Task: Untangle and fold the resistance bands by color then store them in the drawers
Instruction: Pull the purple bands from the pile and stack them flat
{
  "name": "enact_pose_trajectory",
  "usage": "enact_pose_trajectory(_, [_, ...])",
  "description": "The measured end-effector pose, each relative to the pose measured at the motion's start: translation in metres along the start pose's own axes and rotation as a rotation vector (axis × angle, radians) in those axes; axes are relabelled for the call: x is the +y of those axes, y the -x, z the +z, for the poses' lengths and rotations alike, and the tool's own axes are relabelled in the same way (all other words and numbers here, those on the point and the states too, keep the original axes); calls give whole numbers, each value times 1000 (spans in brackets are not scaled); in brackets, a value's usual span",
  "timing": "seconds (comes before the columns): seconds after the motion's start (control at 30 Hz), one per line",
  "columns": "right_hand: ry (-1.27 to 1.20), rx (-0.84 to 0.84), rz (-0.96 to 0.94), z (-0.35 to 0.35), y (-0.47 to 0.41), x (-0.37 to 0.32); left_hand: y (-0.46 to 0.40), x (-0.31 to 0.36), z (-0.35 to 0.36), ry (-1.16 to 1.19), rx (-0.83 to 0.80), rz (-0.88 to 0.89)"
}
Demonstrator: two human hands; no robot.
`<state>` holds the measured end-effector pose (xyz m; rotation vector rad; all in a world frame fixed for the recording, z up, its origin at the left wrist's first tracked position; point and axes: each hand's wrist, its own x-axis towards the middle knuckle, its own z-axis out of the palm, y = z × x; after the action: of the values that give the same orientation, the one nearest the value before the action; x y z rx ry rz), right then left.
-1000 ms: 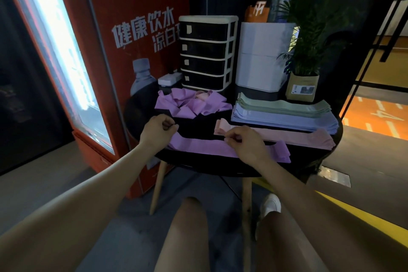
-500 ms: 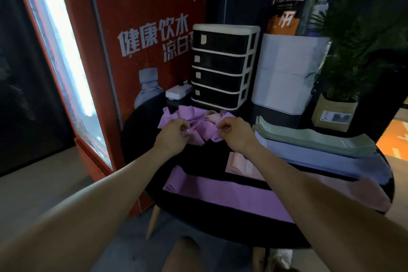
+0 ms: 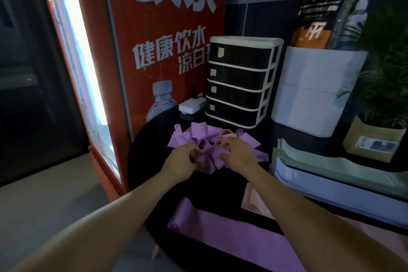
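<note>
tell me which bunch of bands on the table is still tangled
The crumpled purple pile in front of the drawer unit, which both the left hand and right hand grip. The flat purple band and the green stack lie neatly flat.

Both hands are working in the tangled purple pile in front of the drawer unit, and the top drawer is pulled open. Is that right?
Not quite. The head view shows the left hand and right hand gripping the tangled purple pile in front of the drawer unit, but the top drawer is closed, flush with the other three.
</note>
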<state>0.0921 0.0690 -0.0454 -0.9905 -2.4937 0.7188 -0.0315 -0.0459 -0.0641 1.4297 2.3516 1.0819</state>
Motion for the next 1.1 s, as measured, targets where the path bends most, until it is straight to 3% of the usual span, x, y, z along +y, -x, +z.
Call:
enact_pose_trajectory(0.3, [-271,349,-101,-46,7,-22,14,9,-46,-46,123,68])
enact_pose_trajectory(0.63, [-305,534,-118,-112,21,-48,3,49,-95,-69,401,172])
enact_pose_trajectory(0.8, [-388,532,-180,-130,27,-74,2,71,-112,-83,445,210])
enact_pose_trajectory(1.0, [-453,382,-296,-144,39,-98,10,87,-122,-43,364,218])
enact_pose_trajectory(1.1, [-545,371,-266,-145,44,-102,14,90,-124,19,353,208])
